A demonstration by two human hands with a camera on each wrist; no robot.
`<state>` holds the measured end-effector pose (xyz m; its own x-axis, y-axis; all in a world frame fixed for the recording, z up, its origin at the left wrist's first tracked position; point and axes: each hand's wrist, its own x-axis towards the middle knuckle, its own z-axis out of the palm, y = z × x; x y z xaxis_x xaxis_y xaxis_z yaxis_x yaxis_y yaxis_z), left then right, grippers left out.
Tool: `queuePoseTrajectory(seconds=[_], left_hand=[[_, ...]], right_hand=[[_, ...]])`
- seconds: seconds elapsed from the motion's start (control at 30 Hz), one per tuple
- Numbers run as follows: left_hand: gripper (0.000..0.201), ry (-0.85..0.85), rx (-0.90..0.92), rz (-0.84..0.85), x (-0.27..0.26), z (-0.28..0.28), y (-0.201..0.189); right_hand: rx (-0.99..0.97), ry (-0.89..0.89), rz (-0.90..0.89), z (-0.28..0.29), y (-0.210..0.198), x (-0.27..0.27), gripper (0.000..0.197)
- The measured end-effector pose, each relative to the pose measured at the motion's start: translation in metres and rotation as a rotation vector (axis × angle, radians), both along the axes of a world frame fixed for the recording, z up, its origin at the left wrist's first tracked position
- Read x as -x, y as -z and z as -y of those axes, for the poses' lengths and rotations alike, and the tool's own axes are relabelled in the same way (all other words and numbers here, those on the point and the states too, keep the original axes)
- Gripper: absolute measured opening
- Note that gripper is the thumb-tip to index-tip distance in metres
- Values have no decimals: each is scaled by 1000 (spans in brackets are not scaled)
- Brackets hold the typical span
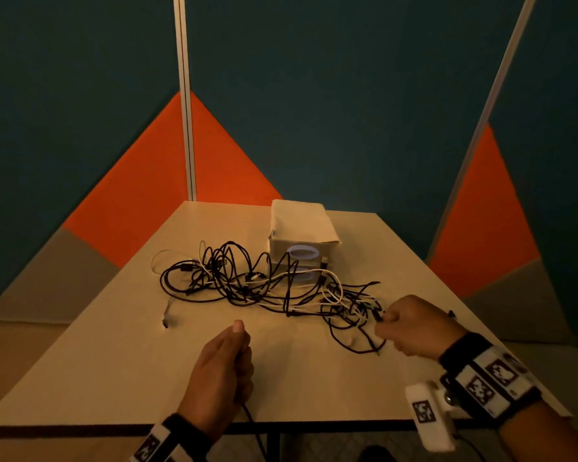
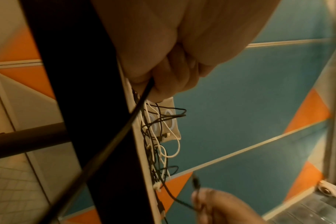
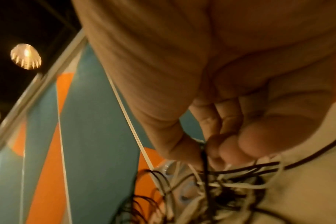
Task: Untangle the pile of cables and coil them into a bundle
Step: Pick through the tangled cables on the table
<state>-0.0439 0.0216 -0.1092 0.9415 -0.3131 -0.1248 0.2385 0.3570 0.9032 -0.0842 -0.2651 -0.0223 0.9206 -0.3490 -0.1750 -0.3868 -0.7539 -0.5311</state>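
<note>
A tangled pile of black and white cables [image 1: 267, 285] sprawls across the middle of the beige table [image 1: 114, 361]. My left hand [image 1: 229, 358] is curled near the front edge and grips a black cable [image 1: 252, 425] that hangs down over the table edge; the left wrist view shows that black cable [image 2: 125, 128] running out of its fist. My right hand [image 1: 404, 325] sits at the pile's right end and pinches a black cable end [image 1: 379, 316] between thumb and fingers, with the black cable end [image 3: 203, 153] dropping into the pile [image 3: 220, 184].
A small beige box [image 1: 301, 231] with two oval openings stands just behind the pile. A loose white cable end [image 1: 166, 320] lies left of the pile. Teal and orange wall panels close in behind and to the right.
</note>
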Motion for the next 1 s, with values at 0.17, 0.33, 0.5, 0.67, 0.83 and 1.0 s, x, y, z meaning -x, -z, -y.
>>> queuePoseTrajectory(seconds=[0.17, 0.33, 0.5, 0.67, 0.83, 1.0], left_hand=[[42, 121, 33, 51, 5, 16, -2], [56, 175, 268, 25, 16, 38, 2], [49, 171, 47, 307, 21, 41, 4], [27, 153, -81, 401, 25, 43, 0], [19, 88, -78, 374, 30, 45, -4], [23, 18, -74, 409, 28, 37, -12]], right_hand=[[-235, -158, 222, -41, -10, 32, 13], [-188, -286, 289, -95, 11, 47, 6], [-316, -314, 326, -112, 29, 45, 10], [-263, -273, 404, -110, 34, 38, 15], [-301, -180, 437, -111, 41, 40, 19], [-355, -306, 254, -109, 49, 42, 32]])
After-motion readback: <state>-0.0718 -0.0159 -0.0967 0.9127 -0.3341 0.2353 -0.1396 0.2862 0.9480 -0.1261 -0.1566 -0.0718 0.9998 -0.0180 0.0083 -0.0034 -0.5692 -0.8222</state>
